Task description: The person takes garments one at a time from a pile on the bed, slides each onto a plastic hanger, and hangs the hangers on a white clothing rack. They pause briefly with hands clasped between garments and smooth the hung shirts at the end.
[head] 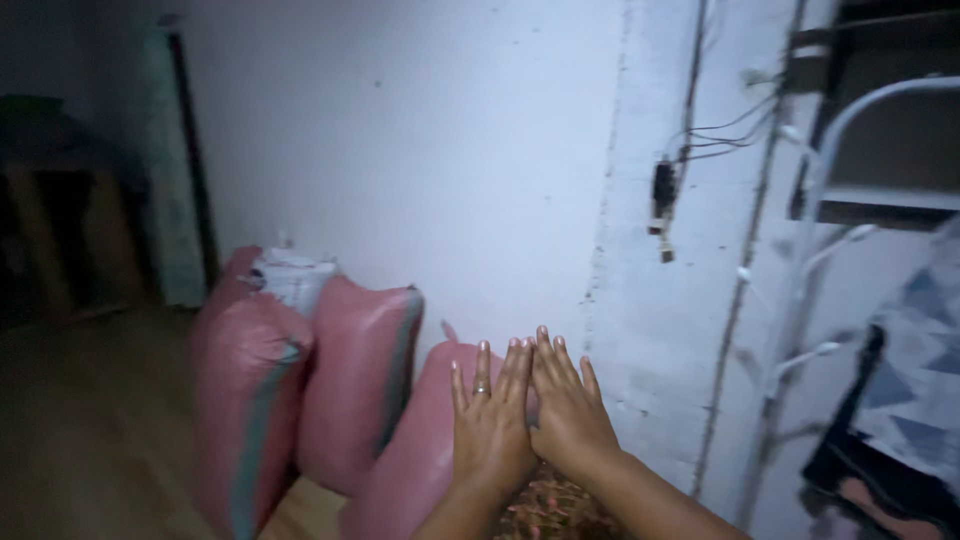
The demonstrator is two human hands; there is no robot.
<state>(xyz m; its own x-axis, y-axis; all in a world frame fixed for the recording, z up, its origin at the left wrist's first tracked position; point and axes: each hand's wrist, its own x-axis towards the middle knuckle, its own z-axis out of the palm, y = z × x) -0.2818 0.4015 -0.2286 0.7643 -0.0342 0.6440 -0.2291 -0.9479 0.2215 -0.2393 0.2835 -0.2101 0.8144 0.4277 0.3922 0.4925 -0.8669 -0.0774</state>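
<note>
My left hand (490,420) and my right hand (570,405) are raised side by side, palms away from me, fingers straight and close together, index fingers touching. A ring sits on a finger of the left hand. Neither hand holds anything. Behind them a pink woven sack (415,450) leans against the white wall (450,150); whether my hands touch the sack I cannot tell. Two more pink sacks (355,385) (245,400) stand to the left, the farthest with a white bundle (295,275) on top.
Wires and a dark switch box (664,195) hang on the wall at right. A white metal frame (815,250) with patterned cloth (915,370) stands at the far right. A wooden floor (90,420) spreads left; dark furniture (50,220) sits at back left.
</note>
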